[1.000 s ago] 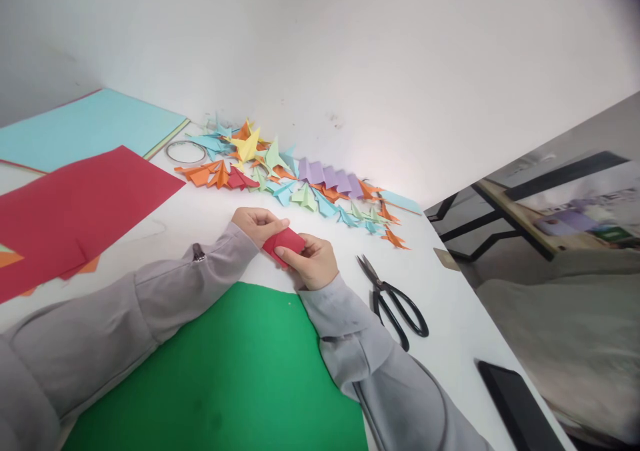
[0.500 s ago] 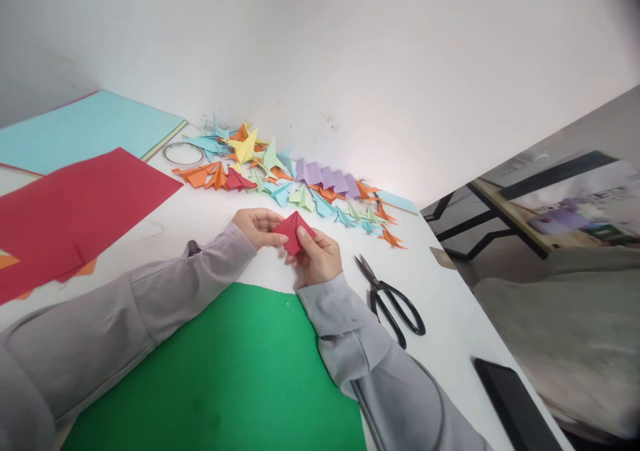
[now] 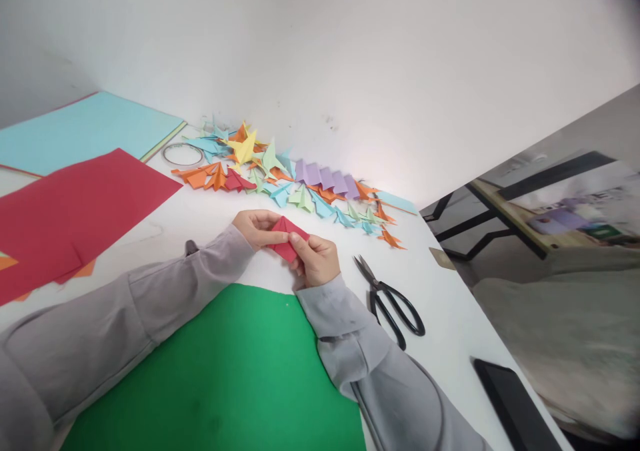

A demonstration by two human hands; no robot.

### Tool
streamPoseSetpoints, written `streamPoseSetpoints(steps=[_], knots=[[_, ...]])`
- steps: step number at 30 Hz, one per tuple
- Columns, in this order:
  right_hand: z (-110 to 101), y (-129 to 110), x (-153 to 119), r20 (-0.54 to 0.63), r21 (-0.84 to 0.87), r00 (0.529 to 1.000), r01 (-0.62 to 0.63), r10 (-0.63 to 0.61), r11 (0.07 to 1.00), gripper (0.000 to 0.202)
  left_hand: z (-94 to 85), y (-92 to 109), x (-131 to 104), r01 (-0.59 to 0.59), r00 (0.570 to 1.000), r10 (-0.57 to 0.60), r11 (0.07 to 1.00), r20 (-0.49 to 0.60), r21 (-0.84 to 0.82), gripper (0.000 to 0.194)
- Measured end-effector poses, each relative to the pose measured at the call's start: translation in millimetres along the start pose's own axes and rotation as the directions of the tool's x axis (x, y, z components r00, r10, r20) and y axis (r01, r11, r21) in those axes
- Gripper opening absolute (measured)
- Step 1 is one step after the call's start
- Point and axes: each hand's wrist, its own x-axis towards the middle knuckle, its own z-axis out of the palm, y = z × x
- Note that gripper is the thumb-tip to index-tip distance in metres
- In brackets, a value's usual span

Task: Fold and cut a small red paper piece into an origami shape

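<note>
The small red folded paper [image 3: 286,237] now lies flatter between both hands, its raised point lowered. The right hand [image 3: 316,260] has slid its thumb over the paper's top edge.

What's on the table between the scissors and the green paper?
In the head view, the right hand's grey sleeve lies between the scissors and the green paper.

black scissors [image 3: 393,299], green sheet [image 3: 235,377], tape roll [image 3: 181,153], folded paper pile [image 3: 285,177]
</note>
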Motion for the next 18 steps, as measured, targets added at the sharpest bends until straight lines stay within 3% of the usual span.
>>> streamPoseSetpoints(steps=[4,10,18], knots=[[3,4,-3,0.114,0.000,0.993,0.037,-0.037,0.999,0.035,0.6,1,-3,0.002,0.999,0.003,0.991,-0.040,0.137,0.023],[1,12,0,0.223,-0.031,0.973,0.058,-0.050,0.998,0.028,0.4,2,-2,-0.020,0.995,0.036,0.985,-0.092,0.170,0.023],[3,8,-2,0.226,0.009,0.972,0.060,-0.060,0.998,0.028,1.2,4,-2,0.014,0.994,0.006,0.983,-0.111,0.183,0.032]])
